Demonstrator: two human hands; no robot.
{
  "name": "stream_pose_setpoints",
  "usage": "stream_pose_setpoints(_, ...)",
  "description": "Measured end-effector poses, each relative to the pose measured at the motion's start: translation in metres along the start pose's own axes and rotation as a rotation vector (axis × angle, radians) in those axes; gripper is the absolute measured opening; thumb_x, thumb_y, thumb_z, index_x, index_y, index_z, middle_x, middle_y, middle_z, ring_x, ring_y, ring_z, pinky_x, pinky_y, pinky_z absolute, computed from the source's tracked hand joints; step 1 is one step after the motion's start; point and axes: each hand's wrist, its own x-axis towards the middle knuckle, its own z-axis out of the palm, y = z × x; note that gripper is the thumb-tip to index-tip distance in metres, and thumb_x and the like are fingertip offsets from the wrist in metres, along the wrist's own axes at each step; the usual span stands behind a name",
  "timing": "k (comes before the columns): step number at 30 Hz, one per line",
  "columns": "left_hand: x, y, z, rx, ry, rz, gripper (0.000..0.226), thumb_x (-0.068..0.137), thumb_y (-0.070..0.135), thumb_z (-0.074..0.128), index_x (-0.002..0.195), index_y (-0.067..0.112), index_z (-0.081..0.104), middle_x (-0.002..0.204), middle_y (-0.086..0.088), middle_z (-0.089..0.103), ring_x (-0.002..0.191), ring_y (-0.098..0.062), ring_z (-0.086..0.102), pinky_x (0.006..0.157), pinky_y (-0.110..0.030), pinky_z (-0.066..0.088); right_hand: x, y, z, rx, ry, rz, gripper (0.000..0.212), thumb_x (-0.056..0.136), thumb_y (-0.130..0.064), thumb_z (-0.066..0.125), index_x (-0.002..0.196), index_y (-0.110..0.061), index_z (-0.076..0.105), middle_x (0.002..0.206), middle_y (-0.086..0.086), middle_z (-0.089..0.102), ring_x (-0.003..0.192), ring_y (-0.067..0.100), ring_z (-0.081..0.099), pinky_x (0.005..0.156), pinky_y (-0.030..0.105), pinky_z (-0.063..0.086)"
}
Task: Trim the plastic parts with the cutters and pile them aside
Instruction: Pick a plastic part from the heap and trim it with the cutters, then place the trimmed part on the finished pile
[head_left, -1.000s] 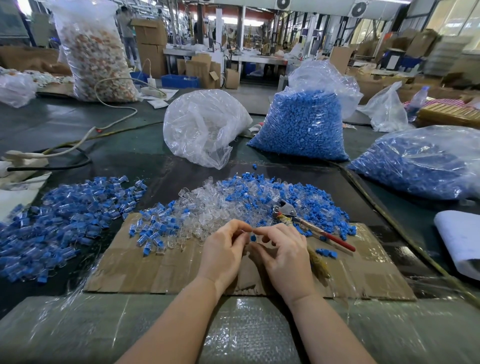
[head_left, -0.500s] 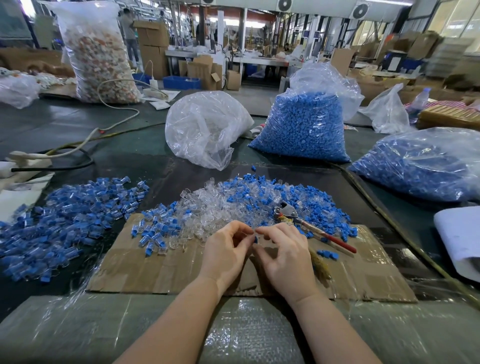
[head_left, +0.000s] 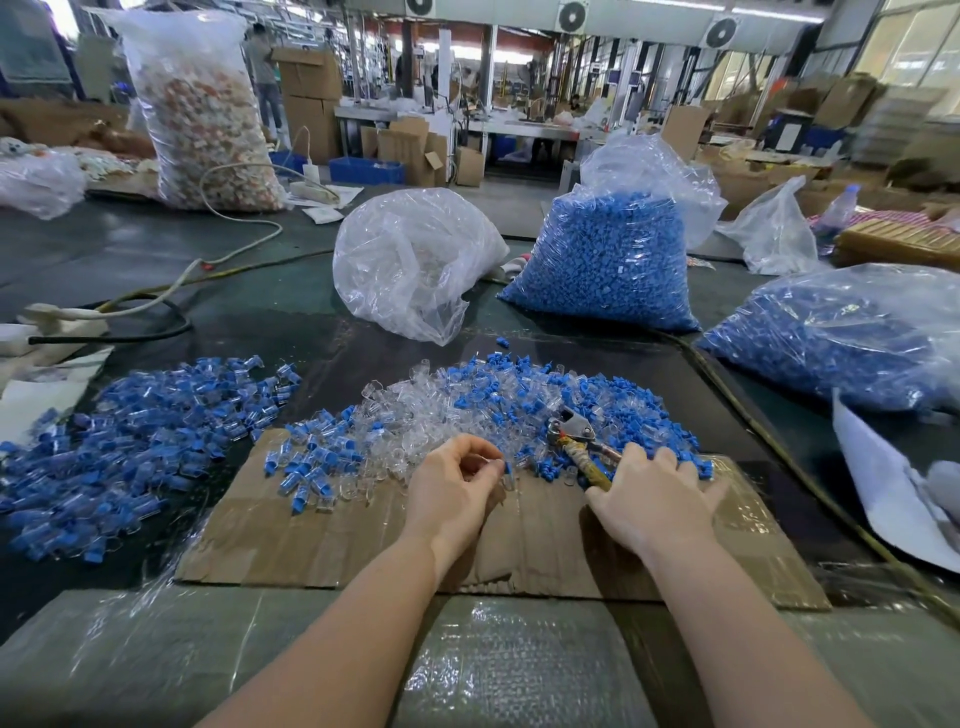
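Left hand (head_left: 457, 486) up over the cardboard sheet (head_left: 322, 545), fingertips curled and pinching one small part (head_left: 508, 474), clear with a blue end, just above the sheet's middle. Right hand (head_left: 657, 499) is down flat on the cutters (head_left: 582, 441), fingers spread and nearly straight over the handles, nothing closed round them that I can see. The cutters lie on the mixed heap (head_left: 493, 405) of clear and blue pieces at the sheet's far edge, their metal head poking out toward the far side. The pile set aside (head_left: 135, 431) sits off the sheet's left edge on the dark tabletop (head_left: 260, 312).

Risks from here, as I judge it: the tool rests on loose pieces, so a grab at the handles could scatter them across the sheet or drag untrimmed ones along. That pinched part is tiny; a slack grip drops it straight back among its lookalikes. And the blades will have to close very near those fingertips.

Hard to read: the handles vanish under the right palm, so the hold is unclear. Whether the held part is trimmed, I cannot tell. The small cluster (head_left: 311, 467) near the sheet's left corner could be done or not.
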Motion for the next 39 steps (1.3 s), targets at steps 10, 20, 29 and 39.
stream_pose_setpoints(10,0.013,0.016,-0.01,-0.233,0.009,-0.133,0.008,0.089,0.006,0.058,0.089,0.013,0.061,0.068,-0.004,0.06,0.046,-0.004,0.054,0.043,-0.017,0.045,-0.015,-0.009,-0.014,0.228,0.144,-0.242,0.028,0.095,-0.042,0.036,0.096,-0.015,0.046,0.099,0.007,0.055,0.09,0.023,0.05,0.073,0.034,0.042)
stream_pose_setpoints(20,0.023,0.024,-0.018,-0.311,0.081,-0.164,0.01,0.089,0.0,0.057,0.083,0.008,0.06,0.068,-0.006,0.056,0.047,-0.002,0.054,0.044,-0.015,0.046,-0.033,-0.021,-0.037,0.905,-0.529,-0.307,0.008,0.088,-0.017,0.047,0.082,-0.012,0.043,0.08,0.013,0.045,0.072,0.025,0.042,0.066,0.036,0.03)
stream_pose_setpoints(29,0.026,0.018,-0.016,-0.283,0.112,-0.201,0.014,0.087,-0.003,0.058,0.078,0.008,0.061,0.063,-0.006,0.057,0.046,-0.007,0.054,0.048,-0.018,0.05,-0.032,-0.021,-0.035,0.848,-0.632,-0.32,0.021,0.079,0.003,0.043,0.093,-0.012,0.048,0.087,0.013,0.048,0.079,0.024,0.045,0.07,0.036,0.031)
stream_pose_setpoints(39,0.026,0.017,-0.016,-0.282,0.138,-0.221,0.01,0.087,0.0,0.06,0.081,0.008,0.063,0.068,-0.006,0.061,0.052,-0.008,0.059,0.053,-0.019,0.052,-0.033,-0.02,-0.04,0.85,-0.653,-0.323,0.031,0.079,0.001,0.042,0.109,0.001,0.049,0.088,0.011,0.047,0.079,0.024,0.044,0.069,0.037,0.031)
